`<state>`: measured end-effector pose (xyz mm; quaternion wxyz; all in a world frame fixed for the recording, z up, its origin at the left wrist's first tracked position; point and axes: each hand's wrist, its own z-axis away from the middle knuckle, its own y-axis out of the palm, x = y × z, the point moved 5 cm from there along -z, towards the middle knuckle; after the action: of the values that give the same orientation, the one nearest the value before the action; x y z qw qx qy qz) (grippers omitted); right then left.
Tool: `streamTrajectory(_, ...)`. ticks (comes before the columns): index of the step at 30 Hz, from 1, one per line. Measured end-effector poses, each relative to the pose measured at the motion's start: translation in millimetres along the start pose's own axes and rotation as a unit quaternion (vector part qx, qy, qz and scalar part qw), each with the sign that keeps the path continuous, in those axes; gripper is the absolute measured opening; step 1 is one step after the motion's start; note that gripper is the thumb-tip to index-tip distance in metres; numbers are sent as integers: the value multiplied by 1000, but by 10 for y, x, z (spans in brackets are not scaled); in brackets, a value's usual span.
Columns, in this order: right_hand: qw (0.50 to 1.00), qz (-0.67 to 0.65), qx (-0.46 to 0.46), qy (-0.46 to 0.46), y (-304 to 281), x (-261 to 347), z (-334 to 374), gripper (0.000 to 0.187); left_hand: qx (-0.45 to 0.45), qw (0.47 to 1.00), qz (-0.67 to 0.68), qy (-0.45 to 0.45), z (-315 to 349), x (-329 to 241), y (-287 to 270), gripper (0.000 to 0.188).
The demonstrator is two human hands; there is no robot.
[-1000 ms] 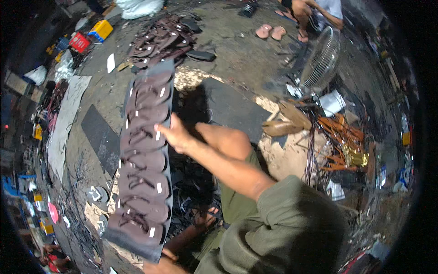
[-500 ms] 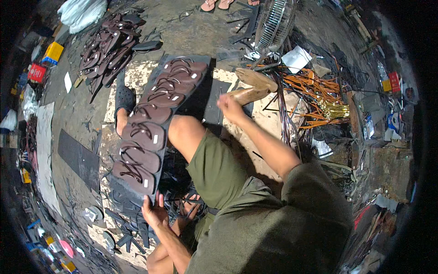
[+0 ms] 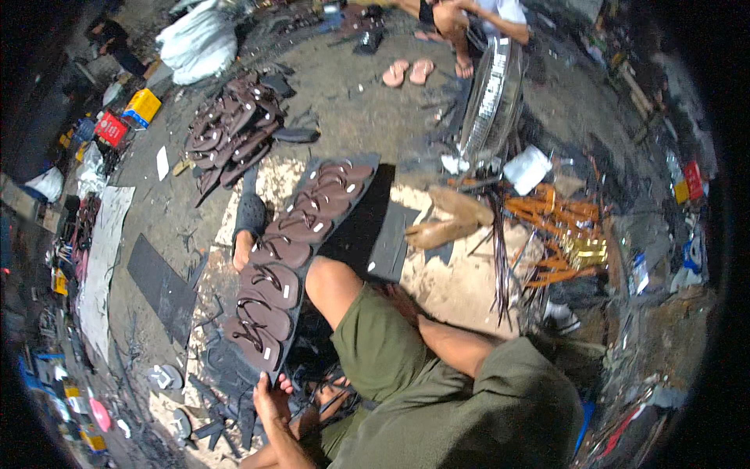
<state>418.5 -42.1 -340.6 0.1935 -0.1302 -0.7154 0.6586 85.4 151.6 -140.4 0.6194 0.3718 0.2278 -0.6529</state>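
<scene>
A long dark sheet (image 3: 291,338) slants across my bent leg, bearing several brown thong sandals (image 3: 269,283) in a row, each with a small white label. At the sheet's near end, my left hand (image 3: 271,400) grips the edge between thumb and fingers. My right hand (image 3: 400,303) is low beside my raised knee, in shadow, its fingers hard to make out. Ahead of it lies a flat dark piece (image 3: 392,242) with a small white label. Two wooden shoe lasts (image 3: 447,232) lie farther right on a pale worn board (image 3: 461,285).
A heap of brown sandals (image 3: 234,129) lies far left. Orange strips (image 3: 551,223) spread at the right, near a standing fan (image 3: 494,102). Pink sandals (image 3: 408,73) sit ahead, near a crouching person (image 3: 453,27). Black scraps (image 3: 226,410) litter the floor by my left hand.
My right hand has drawn back from beside the wooden lasts to beside my knee. My left hand stays at the sheet's near end. The view has tilted up, showing a person at the far side.
</scene>
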Motion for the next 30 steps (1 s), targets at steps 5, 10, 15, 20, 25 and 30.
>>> streamTrajectory(5,738,-608,24,291,-127,-646,-97,59,-7,996,-87,32,31,-90,67,42)
streamTrajectory(10,765,-567,52,300,-1366,-804,-20,61,9,981,-193,37,247,-82,87,48)
streamTrajectory(15,823,-545,-7,159,-2709,-313,-329,43,47,992,-113,-17,200,61,363,53)
streamTrajectory(20,748,-622,226,52,-2933,1215,-242,43,32,996,-84,-12,352,-43,285,50)
streamTrajectory(25,776,-518,360,-21,-2572,1643,61,44,40,999,1,-31,399,34,362,46)
streamTrajectory(30,804,-496,325,-50,-2339,1716,250,41,42,997,46,-36,511,-63,469,44)
